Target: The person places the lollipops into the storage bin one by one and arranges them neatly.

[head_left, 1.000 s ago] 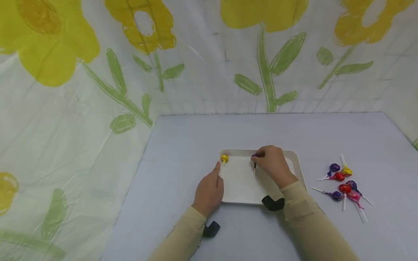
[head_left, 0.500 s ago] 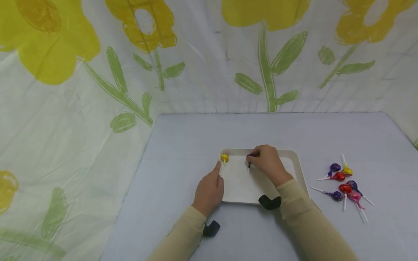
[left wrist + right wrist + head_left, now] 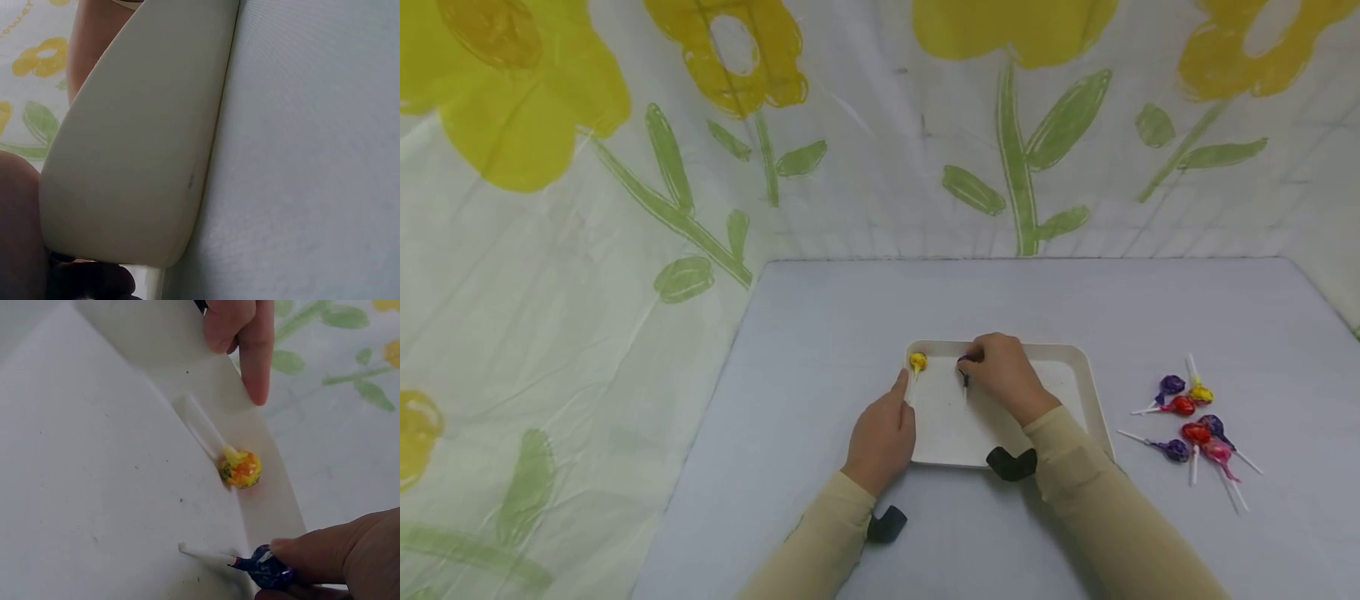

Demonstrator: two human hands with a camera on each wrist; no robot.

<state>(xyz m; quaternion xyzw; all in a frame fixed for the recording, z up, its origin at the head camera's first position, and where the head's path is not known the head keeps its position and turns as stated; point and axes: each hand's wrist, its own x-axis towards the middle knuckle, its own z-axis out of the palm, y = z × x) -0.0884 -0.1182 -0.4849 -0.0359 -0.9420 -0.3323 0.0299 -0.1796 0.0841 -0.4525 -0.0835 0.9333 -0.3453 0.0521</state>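
Note:
My right hand pinches the wrapped head of a purple lollipop between thumb and fingers. It is near the far wall of the white tray, with the white stick pointing toward me. A yellow lollipop lies in the tray's far left corner, its head against the wall in the right wrist view. On the tray's left side, my left hand grips the edge, one finger stretched along the rim. The left wrist view shows the tray's outer wall, with part of that hand at lower left.
Right of the tray, several wrapped lollipops lie loosely grouped on the pale table: purple ones, red ones, a yellow one and a pink one. Behind the table hangs a flower-printed sheet.
My right hand has moved left along the tray's far side with the purple lollipop, nearer the yellow one. The left hand has stayed at the tray's left edge.

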